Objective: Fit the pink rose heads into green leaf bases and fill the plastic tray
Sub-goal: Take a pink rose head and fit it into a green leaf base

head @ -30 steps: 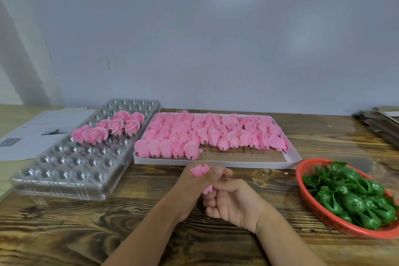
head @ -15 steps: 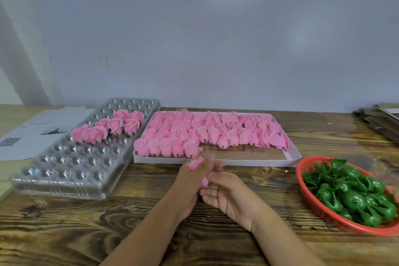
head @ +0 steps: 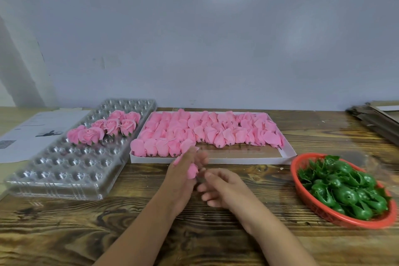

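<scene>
Hands meet at the middle of the wooden surface (head: pixel 64 233), just in front of the white box (head: pixel 287 153). The left hand (head: pixel 183 181) has its fingers (head: pixel 201 158) curled round a pink rose (head: pixel 192 170) — the bloom shows between palm and fingertips, somewhat blurred. The right hand (head: pixel 226 190) lies just beside it, fingers loosely bent and their tips close to the rose's underside; whether they pinch anything there I cannot tell. The box holds rows of loose rose heads (head: pixel 205 131), filling all but its front right strip. Left of the box, touching its side, sits the clear tray (head: pixel 64 170) with a cluster of finished roses (head: pixel 103 127) toward its far end — the nearer cups show bare plastic. Right of the box stands a red basket (head: pixel 319 209) heaped with green bases (head: pixel 345 188). Printed paper (head: pixel 32 134) lies left of the tray, and stacked cardboard (head: pixel 375 119) lies far right of the box.
</scene>
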{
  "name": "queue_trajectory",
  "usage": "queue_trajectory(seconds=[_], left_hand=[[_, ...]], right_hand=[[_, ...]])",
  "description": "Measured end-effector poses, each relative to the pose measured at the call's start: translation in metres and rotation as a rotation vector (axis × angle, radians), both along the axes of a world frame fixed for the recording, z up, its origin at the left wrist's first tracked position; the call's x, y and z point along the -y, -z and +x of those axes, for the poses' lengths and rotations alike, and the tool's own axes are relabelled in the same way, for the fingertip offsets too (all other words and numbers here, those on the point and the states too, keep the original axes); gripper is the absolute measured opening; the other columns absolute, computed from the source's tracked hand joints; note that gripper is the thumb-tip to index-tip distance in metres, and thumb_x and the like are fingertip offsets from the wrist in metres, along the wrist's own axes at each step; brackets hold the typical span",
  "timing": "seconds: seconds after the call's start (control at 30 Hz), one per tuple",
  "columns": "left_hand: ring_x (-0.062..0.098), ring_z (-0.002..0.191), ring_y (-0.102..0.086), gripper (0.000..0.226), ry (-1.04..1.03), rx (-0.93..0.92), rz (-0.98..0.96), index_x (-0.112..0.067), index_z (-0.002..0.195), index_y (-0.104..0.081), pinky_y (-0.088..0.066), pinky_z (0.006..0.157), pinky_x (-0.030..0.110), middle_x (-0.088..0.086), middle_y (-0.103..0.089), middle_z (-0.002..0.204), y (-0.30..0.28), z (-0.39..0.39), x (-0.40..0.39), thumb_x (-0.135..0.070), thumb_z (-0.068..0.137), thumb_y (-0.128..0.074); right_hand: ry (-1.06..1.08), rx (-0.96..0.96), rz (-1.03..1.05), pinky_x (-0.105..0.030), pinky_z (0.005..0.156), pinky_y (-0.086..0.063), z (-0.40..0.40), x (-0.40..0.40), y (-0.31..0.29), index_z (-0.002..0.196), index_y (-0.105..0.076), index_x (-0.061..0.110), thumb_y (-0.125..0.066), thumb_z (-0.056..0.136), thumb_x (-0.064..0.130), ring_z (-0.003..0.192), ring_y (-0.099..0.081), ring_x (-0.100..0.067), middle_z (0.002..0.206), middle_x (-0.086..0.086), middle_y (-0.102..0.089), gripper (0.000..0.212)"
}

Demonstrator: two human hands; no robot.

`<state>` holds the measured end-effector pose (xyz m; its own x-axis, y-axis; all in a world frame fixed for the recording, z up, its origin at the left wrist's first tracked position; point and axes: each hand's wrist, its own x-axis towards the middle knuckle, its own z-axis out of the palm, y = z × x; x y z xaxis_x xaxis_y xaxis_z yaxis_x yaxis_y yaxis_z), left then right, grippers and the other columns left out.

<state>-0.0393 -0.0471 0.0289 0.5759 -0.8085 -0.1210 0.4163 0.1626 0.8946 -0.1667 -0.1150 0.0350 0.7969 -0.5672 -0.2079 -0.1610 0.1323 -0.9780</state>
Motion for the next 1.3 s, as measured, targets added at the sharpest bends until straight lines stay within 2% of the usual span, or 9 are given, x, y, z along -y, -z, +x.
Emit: queue_trajectory(seconds=[0.13,0.23,0.33,0.5,0.6,0.8,0.93,1.13,1.3], left_hand=[[0.009,0.086,-0.073,0.046,-0.008,-0.146,-0.084,-0.017,0.109,-0.064,-0.053,0.084,0.031,0.002,-0.077,0.102,0.005,0.005,0.0,-0.047,0.076,-0.073],[0.008,0.081,-0.073,0.049,-0.009,-0.168,-0.071,-0.017,0.108,-0.064,-0.055,0.079,0.029,0.002,-0.078,0.101,0.006,0.006,-0.001,-0.047,0.072,-0.076],[0.008,0.078,-0.072,0.05,-0.011,-0.169,-0.065,-0.017,0.114,-0.065,-0.054,0.077,0.029,0.001,-0.077,0.097,0.006,0.006,0.0,-0.045,0.074,-0.075],[0.008,0.077,-0.07,0.05,-0.017,-0.162,-0.065,-0.018,0.113,-0.068,-0.052,0.075,0.029,0.003,-0.076,0.097,0.008,0.006,0.002,-0.045,0.072,-0.077],[0.008,0.077,-0.069,0.05,-0.012,-0.15,-0.067,-0.018,0.11,-0.07,-0.053,0.073,0.028,0.001,-0.075,0.094,0.009,0.006,0.001,-0.047,0.071,-0.079],[0.007,0.076,-0.067,0.053,-0.002,-0.146,-0.058,-0.014,0.122,-0.064,-0.054,0.07,0.025,-0.001,-0.074,0.092,0.01,0.007,0.002,-0.045,0.08,-0.073],[0.007,0.074,-0.066,0.056,-0.004,-0.152,-0.061,-0.013,0.122,-0.064,-0.054,0.067,0.024,-0.001,-0.073,0.09,0.011,0.009,0.003,-0.046,0.078,-0.074],[0.007,0.073,-0.066,0.058,0.001,-0.174,-0.071,-0.012,0.123,-0.064,-0.055,0.064,0.023,0.0,-0.073,0.089,0.012,0.009,0.003,-0.044,0.076,-0.075],[0.007,0.073,-0.066,0.056,0.002,-0.179,-0.069,-0.012,0.123,-0.064,-0.054,0.064,0.023,0.0,-0.073,0.089,0.011,0.009,0.003,-0.044,0.078,-0.073]], right_hand=[[0.123,-0.134,-0.741,-0.015,0.071,-0.048,-0.05,0.005,-0.029,0.089,-0.066,0.033,-0.067,0.089,0.028,0.073,-0.063,0.0,0.08,0.012,-0.071,0.005],[0.189,-0.24,-0.99,-0.012,0.064,-0.046,-0.103,0.029,-0.065,0.076,-0.067,0.037,-0.07,0.08,0.029,0.07,-0.064,0.004,0.073,0.025,-0.068,0.01],[0.295,-0.594,-1.17,-0.023,0.06,-0.046,-0.153,0.074,-0.083,0.071,-0.061,0.047,-0.078,0.073,0.029,0.068,-0.062,0.002,0.072,0.024,-0.066,0.025],[0.231,-0.95,-1.019,-0.028,0.073,-0.052,-0.203,0.128,-0.066,0.074,-0.054,0.055,-0.084,0.055,0.041,0.077,-0.061,-0.002,0.077,0.022,-0.062,0.039],[0.169,-1.004,-1.045,-0.018,0.062,-0.044,-0.204,0.135,-0.053,0.077,-0.047,0.056,-0.078,0.056,0.05,0.074,-0.058,0.003,0.079,0.018,-0.063,0.038],[0.177,-0.958,-1.154,-0.013,0.055,-0.037,-0.193,0.135,-0.044,0.093,-0.05,0.054,-0.072,0.074,0.06,0.068,-0.054,0.004,0.076,0.018,-0.058,0.03],[0.231,-0.964,-1.172,-0.016,0.054,-0.039,-0.198,0.14,-0.044,0.089,-0.06,0.054,-0.074,0.071,0.059,0.065,-0.054,0.004,0.07,0.021,-0.059,0.024],[0.292,-0.926,-1.108,-0.016,0.053,-0.037,-0.202,0.142,-0.051,0.072,-0.049,0.061,-0.074,0.064,0.063,0.065,-0.054,0.006,0.066,0.027,-0.057,0.026],[0.311,-0.836,-1.05,-0.018,0.055,-0.037,-0.199,0.136,-0.055,0.07,-0.057,0.056,-0.069,0.064,0.064,0.067,-0.057,0.004,0.068,0.028,-0.06,0.016]])
